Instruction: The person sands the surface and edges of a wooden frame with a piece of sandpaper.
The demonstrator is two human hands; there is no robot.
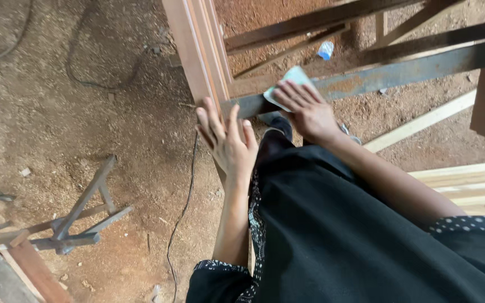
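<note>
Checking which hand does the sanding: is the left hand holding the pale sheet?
No, the right hand presses the pale sheet on the frame; the left hand is spread open.

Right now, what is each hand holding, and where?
Right hand presses flat on a pale sanding sheet, covering its lower part. Left hand is open against the wooden frame, gripping nothing.
</note>
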